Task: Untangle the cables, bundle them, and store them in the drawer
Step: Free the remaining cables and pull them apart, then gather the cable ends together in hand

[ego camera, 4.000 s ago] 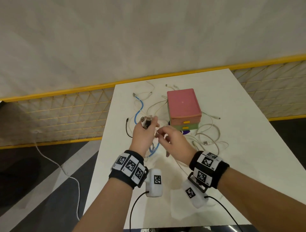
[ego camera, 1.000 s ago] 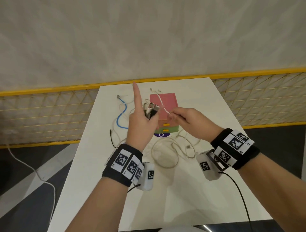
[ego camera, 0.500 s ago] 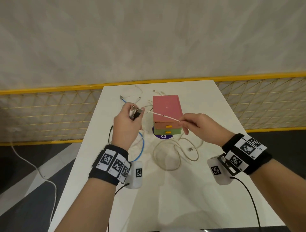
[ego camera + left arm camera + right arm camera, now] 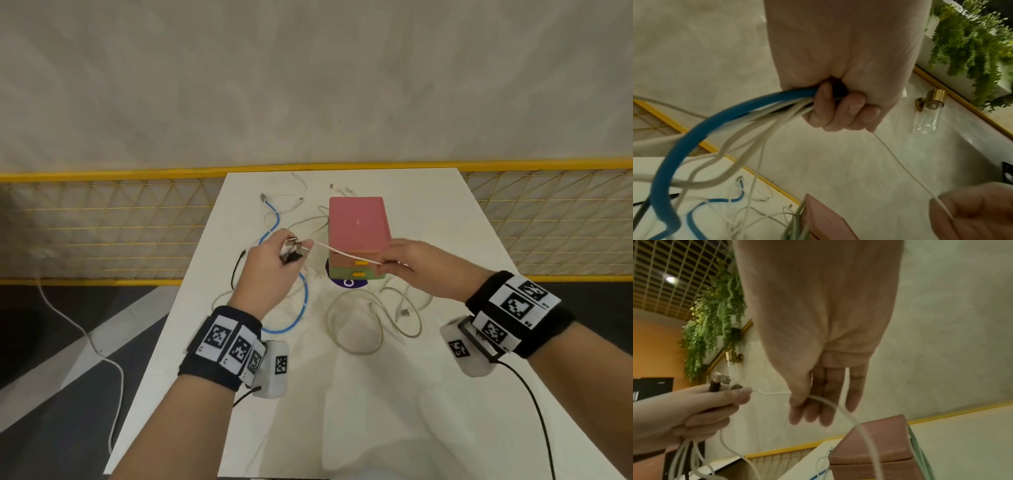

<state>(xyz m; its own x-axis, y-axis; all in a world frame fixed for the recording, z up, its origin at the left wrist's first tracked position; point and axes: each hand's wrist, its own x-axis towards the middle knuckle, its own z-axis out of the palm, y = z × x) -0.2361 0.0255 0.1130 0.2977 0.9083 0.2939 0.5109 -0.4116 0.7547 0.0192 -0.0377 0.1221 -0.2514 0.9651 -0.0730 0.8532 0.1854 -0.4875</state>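
Note:
My left hand grips a bunch of cable ends, with plugs sticking out above the fist. In the left wrist view its curled fingers close around a blue cable and several white ones. A thin white cable runs taut from that fist to my right hand, which pinches it between thumb and fingers. The span crosses in front of the pink-topped drawer box, whose drawers with orange handles are closed.
Loose white cable loops lie on the white table in front of the box. A blue cable and a black cable trail at the left. More cable ends lie behind. A yellow mesh fence borders the table's far edge.
My left hand has lowered its raised index finger and moved left. My right hand has slid right along the thin white cable, drawing it taut across the box.

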